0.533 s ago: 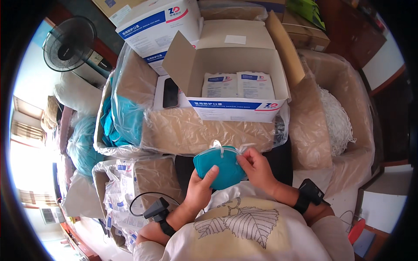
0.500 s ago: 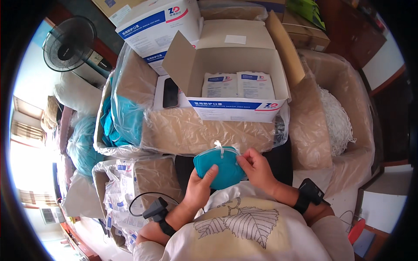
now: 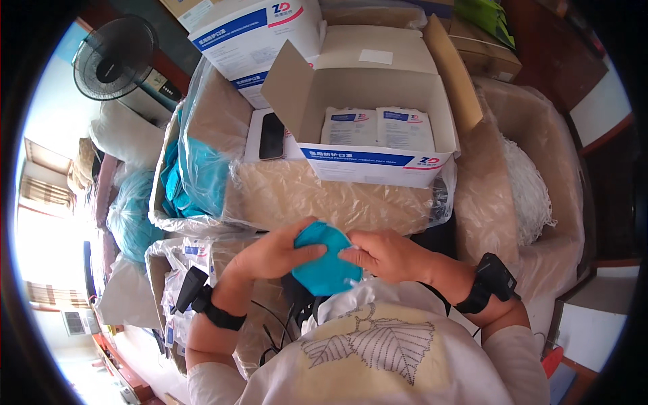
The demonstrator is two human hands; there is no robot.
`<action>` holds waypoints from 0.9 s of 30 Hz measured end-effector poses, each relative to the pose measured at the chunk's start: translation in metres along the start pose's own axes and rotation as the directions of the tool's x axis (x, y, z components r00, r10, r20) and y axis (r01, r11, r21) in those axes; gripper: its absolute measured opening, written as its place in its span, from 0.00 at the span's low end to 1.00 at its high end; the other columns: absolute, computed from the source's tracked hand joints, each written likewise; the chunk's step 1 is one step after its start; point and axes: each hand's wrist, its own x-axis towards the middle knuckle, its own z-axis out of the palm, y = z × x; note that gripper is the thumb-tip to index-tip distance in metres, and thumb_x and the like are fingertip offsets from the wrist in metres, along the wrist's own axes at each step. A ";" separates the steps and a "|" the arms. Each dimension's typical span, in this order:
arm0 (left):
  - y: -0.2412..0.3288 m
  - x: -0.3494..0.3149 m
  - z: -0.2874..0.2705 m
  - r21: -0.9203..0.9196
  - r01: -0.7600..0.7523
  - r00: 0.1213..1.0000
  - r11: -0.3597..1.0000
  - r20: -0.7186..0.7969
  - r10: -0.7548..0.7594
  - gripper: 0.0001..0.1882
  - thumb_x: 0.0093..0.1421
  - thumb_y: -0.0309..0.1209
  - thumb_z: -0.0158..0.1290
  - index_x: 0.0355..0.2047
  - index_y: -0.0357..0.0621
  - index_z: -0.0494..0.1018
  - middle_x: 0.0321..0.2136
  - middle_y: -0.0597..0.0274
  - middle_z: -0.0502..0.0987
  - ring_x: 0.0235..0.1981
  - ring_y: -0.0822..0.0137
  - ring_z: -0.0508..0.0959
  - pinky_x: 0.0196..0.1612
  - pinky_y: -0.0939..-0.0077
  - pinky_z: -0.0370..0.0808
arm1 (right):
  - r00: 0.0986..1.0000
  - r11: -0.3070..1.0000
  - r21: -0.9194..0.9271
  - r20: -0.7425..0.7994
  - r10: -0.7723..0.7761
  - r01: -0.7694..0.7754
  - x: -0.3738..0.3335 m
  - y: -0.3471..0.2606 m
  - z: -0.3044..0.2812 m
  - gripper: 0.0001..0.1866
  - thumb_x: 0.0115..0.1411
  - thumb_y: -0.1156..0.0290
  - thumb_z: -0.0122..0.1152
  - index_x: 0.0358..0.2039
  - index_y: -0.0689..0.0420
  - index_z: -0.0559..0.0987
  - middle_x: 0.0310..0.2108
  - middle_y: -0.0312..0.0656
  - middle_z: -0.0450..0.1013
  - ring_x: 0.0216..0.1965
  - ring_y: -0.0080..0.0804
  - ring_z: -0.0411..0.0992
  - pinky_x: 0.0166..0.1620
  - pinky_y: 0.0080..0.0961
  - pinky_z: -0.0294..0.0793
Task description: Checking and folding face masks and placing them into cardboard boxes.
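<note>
A teal face mask (image 3: 322,266) is held up in front of my chest, tilted, by both hands. My left hand (image 3: 280,250) is closed on its left side, with the thumb lying across the face of the mask. On the opposite edge, my right hand (image 3: 388,255) pinches the mask between thumb and bent fingers. A small white bit of strap shows by the right thumb, and another blurred whitish bit sits at the mask's lower right edge. The rest of the strap is hidden.
Ahead stands an open white carton (image 3: 378,165) with white packets (image 3: 403,128) inside. A phone (image 3: 272,135) lies beside it. Teal masks (image 3: 202,175) fill a lined box at left; white packets lie in a box below. White straps (image 3: 526,192) are heaped in a right-hand box.
The mask has turned, and its strap end no longer points up at the top. My left hand has risen to the left with its elbow out; my right hand has shifted over the mask's edge.
</note>
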 end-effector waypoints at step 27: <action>0.035 0.007 -0.040 0.256 -0.006 0.991 0.967 -0.129 0.040 0.25 0.63 0.49 0.38 0.36 0.41 0.76 0.17 0.64 0.73 0.16 0.77 0.71 0.22 0.83 0.68 | 0.981 0.989 0.096 0.172 0.095 -0.113 0.007 0.053 -0.029 0.13 0.62 0.63 0.47 0.35 0.61 0.73 0.27 0.43 0.72 0.30 0.37 0.70 0.38 0.26 0.68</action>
